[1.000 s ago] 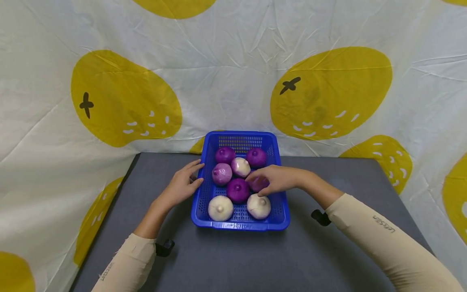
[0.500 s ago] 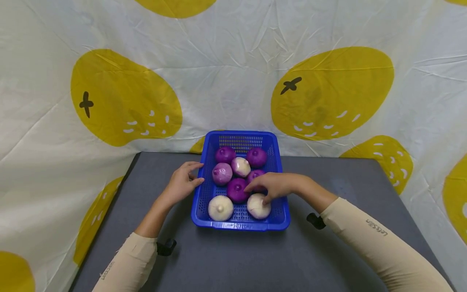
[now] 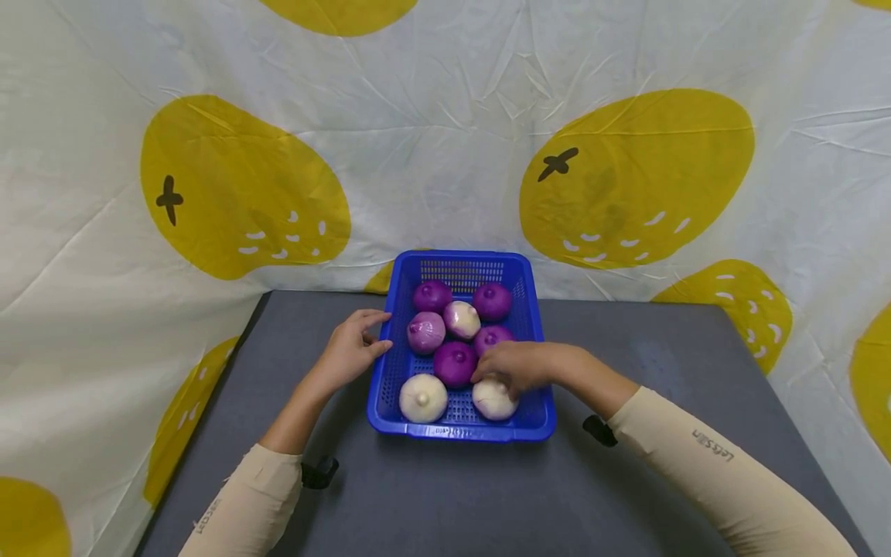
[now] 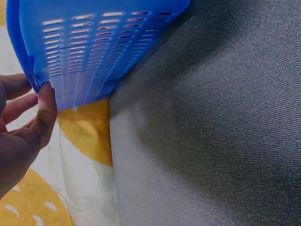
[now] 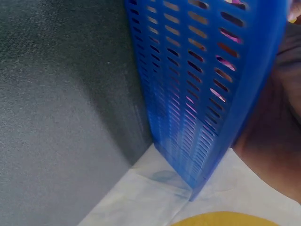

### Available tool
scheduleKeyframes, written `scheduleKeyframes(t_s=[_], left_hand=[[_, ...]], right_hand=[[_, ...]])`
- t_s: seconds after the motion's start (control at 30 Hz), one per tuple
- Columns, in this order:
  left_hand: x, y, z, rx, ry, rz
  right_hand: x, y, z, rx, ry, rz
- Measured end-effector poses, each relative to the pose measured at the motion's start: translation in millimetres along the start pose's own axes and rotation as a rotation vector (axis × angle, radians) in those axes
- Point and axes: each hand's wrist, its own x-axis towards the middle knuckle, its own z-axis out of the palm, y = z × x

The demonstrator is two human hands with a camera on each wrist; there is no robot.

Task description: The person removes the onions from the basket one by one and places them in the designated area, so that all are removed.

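Note:
A blue plastic basket (image 3: 459,433) holds several purple and white onions. At its front right lies a white onion (image 3: 491,404), and my right hand (image 3: 524,363) grips it from above, fingers curled over its top. Next to that hand are a dark purple onion (image 3: 455,365) and another purple onion (image 3: 493,338), partly covered by the fingers. My left hand (image 3: 351,348) pinches the basket's left rim; the left wrist view has its thumb and fingers (image 4: 46,106) on either side of the edge. In the right wrist view the basket's side wall (image 5: 188,80) hides the right fingers.
A second white onion (image 3: 423,398) sits at the basket's front left, and more onions lie toward the back, among them a pale purple one (image 3: 426,333). The basket stands on a dark grey table (image 3: 445,503), close to a printed curtain (image 3: 431,155) behind.
My right hand has moved from the purple onion at the right toward the front and closed over the white onion. The left hand stays at the rim.

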Motion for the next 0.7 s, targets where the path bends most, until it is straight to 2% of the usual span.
scheduleKeyframes(t_s=[0.17, 0.43, 0.7], left_hand=[[-0.2, -0.6, 0.2, 0.005, -0.003, -0.004], [-1.0, -2.6, 1.3, 0.009, 0.013, 0.002], [0.0, -3.8, 2.1, -0.003, 0.009, 0.006]], right_hand=[[-0.2, -2.3, 4.2, -0.069, 0.022, 0.000], [0.0, -4.3, 12.2, -0.036, 0.016, 0.062], [1.1, -2.6, 16.2, -0.077, 0.033, 0.002]])
